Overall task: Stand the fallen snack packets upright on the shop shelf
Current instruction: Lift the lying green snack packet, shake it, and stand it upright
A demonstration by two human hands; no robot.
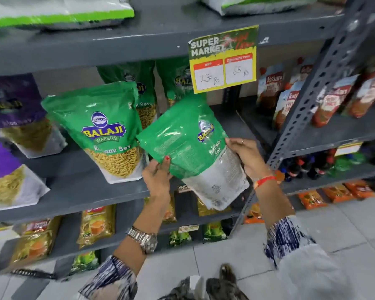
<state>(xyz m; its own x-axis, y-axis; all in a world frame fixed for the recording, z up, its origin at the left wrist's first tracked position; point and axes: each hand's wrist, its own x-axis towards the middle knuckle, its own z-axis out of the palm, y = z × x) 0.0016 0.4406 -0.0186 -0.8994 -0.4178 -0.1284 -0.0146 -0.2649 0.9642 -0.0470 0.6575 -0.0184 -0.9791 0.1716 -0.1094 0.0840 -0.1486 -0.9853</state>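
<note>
I hold a green snack packet point(191, 146) tilted in front of the grey shelf point(80, 187), its back side facing me. My left hand point(157, 176) grips its lower left edge and my right hand point(246, 158) grips its right edge. A second green packet point(105, 131) of the same kind stands upright on the shelf just to the left. Two more green packets point(171, 81) stand behind, near the shelf's back.
Purple packets point(13, 113) stand at the left of the same shelf. A yellow price sign point(224, 61) hangs from the shelf above. A perforated upright post point(318, 83) separates a neighbouring rack with red-brown pouches point(333, 100). Lower shelves hold yellow and green packets.
</note>
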